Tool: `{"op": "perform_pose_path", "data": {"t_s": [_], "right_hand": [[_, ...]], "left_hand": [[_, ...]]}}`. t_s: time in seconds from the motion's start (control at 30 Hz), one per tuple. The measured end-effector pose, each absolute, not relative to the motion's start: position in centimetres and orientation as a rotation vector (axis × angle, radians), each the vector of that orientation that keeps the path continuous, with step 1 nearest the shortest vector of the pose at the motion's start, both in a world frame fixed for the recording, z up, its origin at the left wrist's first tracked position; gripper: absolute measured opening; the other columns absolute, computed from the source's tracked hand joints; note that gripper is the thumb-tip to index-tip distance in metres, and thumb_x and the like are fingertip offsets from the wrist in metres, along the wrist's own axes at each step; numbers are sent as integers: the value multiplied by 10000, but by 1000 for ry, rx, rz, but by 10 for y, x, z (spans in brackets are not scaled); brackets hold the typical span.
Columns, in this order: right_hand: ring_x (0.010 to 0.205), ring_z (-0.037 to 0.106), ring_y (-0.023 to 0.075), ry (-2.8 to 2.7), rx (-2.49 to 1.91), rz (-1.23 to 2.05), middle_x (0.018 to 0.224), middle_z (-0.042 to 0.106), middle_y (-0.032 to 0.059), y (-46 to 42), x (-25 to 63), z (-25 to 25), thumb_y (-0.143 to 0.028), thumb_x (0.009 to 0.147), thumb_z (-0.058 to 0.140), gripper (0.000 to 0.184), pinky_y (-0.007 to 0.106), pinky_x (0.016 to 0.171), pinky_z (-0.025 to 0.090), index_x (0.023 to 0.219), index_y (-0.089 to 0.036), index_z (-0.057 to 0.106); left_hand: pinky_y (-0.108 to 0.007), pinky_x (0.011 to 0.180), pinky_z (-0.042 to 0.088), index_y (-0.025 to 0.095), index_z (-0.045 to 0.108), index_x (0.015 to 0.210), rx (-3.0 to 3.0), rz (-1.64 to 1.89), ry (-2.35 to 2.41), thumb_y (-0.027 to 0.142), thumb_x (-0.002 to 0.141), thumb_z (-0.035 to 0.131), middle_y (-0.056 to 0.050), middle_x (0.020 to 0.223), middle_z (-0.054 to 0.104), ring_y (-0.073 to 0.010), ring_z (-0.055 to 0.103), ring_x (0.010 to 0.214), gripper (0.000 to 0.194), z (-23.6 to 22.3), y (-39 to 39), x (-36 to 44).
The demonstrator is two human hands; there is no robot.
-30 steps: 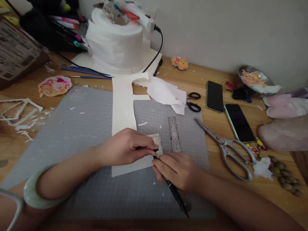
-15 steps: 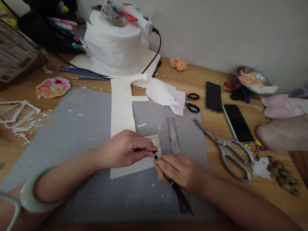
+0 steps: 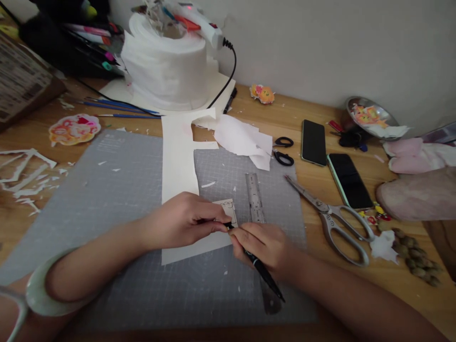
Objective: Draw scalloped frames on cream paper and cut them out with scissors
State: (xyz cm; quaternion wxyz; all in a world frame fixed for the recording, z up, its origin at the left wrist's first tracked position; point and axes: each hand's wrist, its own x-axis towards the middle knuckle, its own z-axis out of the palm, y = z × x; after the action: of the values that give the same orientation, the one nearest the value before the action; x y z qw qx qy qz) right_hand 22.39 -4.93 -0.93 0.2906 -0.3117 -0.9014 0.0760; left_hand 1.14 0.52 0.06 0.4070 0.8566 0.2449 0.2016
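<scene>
A black marker pen slants through the fingers of my right hand, its pointed end toward the lower right. My left hand pinches the black piece at the marker's upper end, so both hands meet there. Whether that piece is a separate cap is hard to tell, as fingers cover most of it. Beneath my left hand lies a long strip of white paper. A small card with black drawn lines shows just beyond my fingers. A clear ruler runs under my right hand on the grey cutting mat.
Large metal scissors lie to the right, near two phones. Black-handled scissors are partly under white paper scraps. At the back stand a white roll with a glue gun on top and a metal bowl.
My right hand has edged up toward my left, and the marker's pointed end has risen slightly. Both hands keep their grip. The whole view has shifted a little.
</scene>
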Motion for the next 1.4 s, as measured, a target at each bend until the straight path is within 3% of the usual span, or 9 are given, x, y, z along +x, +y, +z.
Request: {"op": "perform_pose_path", "data": {"t_s": [0.2, 0.43, 0.83, 1.4], "right_hand": [[555, 621, 111, -2273, -815, 202, 653, 661, 25, -51, 227, -9, -110, 858, 490, 147, 207, 525, 498, 789, -146, 615], [499, 582, 105, -2298, -683, 325, 598, 642, 18, -50, 225, -7, -104, 814, 491, 154, 200, 482, 482, 709, -135, 600], [555, 613, 114, -2292, -651, 326, 625, 652, 20, -50, 226, -12, -123, 826, 498, 134, 211, 541, 523, 750, -138, 607], [526, 599, 117, -2275, -662, 301, 608, 647, 32, -48, 224, -13, -117, 813, 511, 149, 216, 529, 509, 713, -132, 621]], "left_hand": [[-158, 565, 414, 159, 675, 865, 2112, 513, 632, 198, 892, 562, 0, 705, 707, -96, 625, 602, 123, -1, 5, 12], [-185, 561, 475, 160, 694, 844, 1863, 673, 802, 320, 860, 598, -13, 685, 722, -121, 629, 601, 187, -7, 0, 14], [-148, 641, 501, 165, 721, 886, 1917, 680, 708, 167, 828, 651, -8, 785, 758, -113, 691, 690, 91, -7, 1, 18], [-161, 622, 480, 169, 715, 885, 2011, 602, 701, 228, 863, 615, -4, 779, 754, -121, 687, 684, 118, -8, 2, 17]]}}
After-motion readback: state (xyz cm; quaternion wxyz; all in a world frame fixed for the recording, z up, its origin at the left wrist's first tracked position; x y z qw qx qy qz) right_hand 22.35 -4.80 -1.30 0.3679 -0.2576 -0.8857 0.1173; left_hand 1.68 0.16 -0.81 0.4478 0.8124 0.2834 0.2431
